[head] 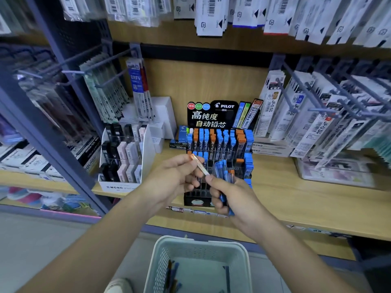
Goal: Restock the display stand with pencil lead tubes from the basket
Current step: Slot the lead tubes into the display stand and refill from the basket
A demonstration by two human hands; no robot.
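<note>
On the wooden shelf [296, 197] stands a black Pilot display stand [211, 117], with a pale perforated plastic basket [201, 243] below. Before the stand, the left hand [171, 176] holds one orange-capped lead tube [200, 164] in a pinching grip. The right hand [230, 197] clasps a bundle of blue-capped tubes [221, 172].

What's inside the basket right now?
The basket holds a few blue lead tubes at its left and one at its right. Its near end runs out of frame, so the total is unknown.
</note>
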